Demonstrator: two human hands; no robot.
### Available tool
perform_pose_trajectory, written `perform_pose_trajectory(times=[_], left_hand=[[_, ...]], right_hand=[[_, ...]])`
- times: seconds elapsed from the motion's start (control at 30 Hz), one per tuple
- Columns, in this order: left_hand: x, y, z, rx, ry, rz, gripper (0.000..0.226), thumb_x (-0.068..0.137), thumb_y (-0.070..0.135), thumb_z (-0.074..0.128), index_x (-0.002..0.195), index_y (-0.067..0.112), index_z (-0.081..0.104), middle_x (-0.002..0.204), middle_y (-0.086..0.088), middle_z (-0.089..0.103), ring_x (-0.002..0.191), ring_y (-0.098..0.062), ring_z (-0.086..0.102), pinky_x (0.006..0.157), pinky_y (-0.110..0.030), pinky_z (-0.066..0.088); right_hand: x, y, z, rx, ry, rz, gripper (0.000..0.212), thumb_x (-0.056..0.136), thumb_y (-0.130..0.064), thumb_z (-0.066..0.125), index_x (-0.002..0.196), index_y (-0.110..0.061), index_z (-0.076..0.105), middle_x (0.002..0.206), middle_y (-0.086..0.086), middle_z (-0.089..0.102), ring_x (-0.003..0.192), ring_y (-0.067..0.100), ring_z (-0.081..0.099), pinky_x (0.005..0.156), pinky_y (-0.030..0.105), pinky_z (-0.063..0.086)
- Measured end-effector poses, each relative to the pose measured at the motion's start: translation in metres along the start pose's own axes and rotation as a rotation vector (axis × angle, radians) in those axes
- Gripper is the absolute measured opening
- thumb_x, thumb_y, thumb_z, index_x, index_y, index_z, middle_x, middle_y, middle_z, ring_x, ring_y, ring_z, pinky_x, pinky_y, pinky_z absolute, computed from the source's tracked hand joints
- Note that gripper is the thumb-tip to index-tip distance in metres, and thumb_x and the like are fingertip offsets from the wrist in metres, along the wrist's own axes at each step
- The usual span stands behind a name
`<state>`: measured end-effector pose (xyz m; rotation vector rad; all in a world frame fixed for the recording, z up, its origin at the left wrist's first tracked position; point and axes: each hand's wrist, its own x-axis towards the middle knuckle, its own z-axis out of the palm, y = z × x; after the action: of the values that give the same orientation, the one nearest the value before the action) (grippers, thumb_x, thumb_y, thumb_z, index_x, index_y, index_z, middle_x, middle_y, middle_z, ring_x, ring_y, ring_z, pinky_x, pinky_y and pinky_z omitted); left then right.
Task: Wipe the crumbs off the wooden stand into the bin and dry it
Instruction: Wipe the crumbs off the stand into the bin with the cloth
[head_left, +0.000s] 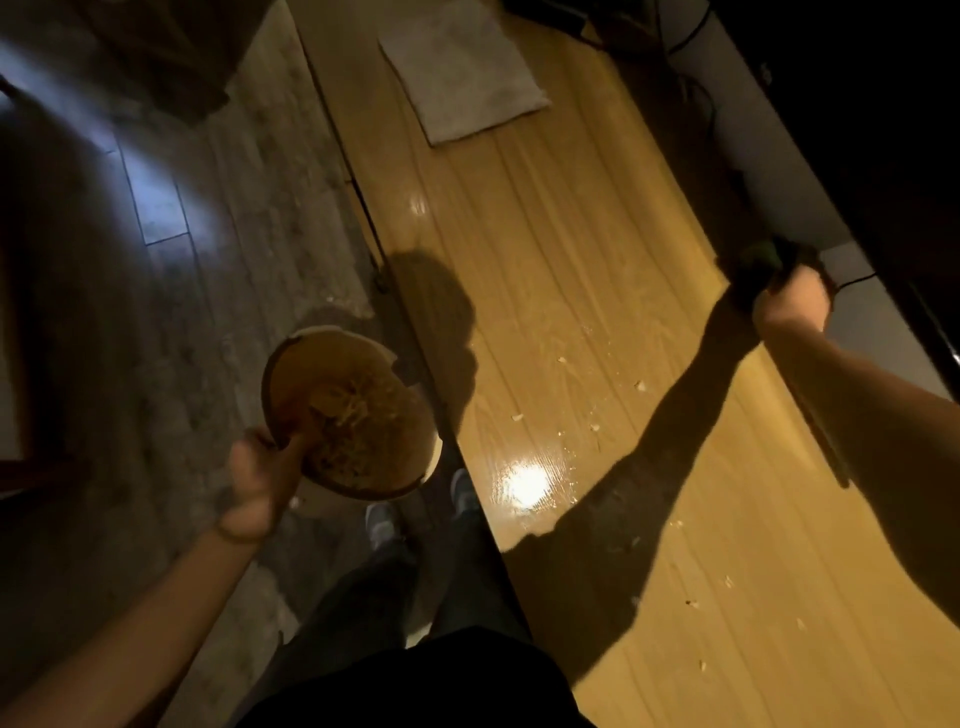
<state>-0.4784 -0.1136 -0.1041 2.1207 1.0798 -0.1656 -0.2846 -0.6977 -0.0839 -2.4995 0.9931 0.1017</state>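
A dim room in a home, by the look of it; wood plank floor (156, 208); pale rug (291, 208); glossy wooden counter (597, 249) with a folded cloth (462, 78); cables (701, 93) behind.

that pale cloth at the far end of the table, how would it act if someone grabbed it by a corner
The cloth lies flat with soft, slightly uneven edges, so it would probably droop limp rather than hold its shape. It looks thin, so likely light. The table is glossy, so the cloth may slide easily if pushed.
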Motion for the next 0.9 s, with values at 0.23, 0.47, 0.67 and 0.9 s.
perform_pose_trajectory(times=[0.23, 0.47, 0.67, 0.9], left_hand=[[0.000, 0.008, 0.014, -0.029, 0.046, -0.027, 0.029, 0.081, 0.007, 0.078, 0.063, 0.004, 0.055, 0.074, -0.015, 0.061, 0.065, -0.015, 0.058, 0.048, -0.024, 0.040], [0.007, -0.010, 0.009, -0.020, -0.039, 0.024, 0.029, 0.082, 0.013, 0.078, 0.065, 0.005, 0.056, 0.069, -0.019, 0.062, 0.068, -0.024, 0.060, 0.058, -0.034, 0.045], [0.005, -0.006, 0.005, -0.010, -0.068, 0.016, 0.035, 0.075, 0.035, 0.078, 0.083, 0.008, 0.059, 0.073, -0.010, 0.061, 0.063, -0.018, 0.059, 0.047, -0.028, 0.041], [-0.010, -0.002, -0.011, -0.076, -0.105, 0.055, 0.029, 0.076, 0.027, 0.078, 0.083, 0.008, 0.057, 0.072, -0.005, 0.055, 0.064, -0.017, 0.054, 0.051, -0.030, 0.038]], right_hand=[[-0.017, -0.002, 0.042, -0.020, 0.078, -0.154, 0.047, 0.098, -0.021, 0.051, 0.144, -0.019, 0.046, 0.137, 0.017, 0.060, 0.127, 0.039, 0.055, 0.110, 0.049, 0.042], [-0.094, -0.046, 0.076, -0.035, 0.043, -0.371, 0.061, 0.093, -0.014, 0.056, 0.150, -0.029, 0.039, 0.160, 0.001, 0.039, 0.141, 0.026, 0.045, 0.114, 0.045, 0.036], [-0.207, -0.096, 0.117, 0.018, -0.067, -0.536, 0.062, 0.090, -0.012, 0.060, 0.147, -0.027, 0.044, 0.159, 0.001, 0.041, 0.142, 0.024, 0.043, 0.107, 0.040, 0.043], [-0.391, -0.147, 0.182, 0.118, -0.480, -0.569, 0.056, 0.090, -0.012, 0.064, 0.142, -0.028, 0.051, 0.138, 0.002, 0.060, 0.128, 0.024, 0.056, 0.103, 0.035, 0.047]])
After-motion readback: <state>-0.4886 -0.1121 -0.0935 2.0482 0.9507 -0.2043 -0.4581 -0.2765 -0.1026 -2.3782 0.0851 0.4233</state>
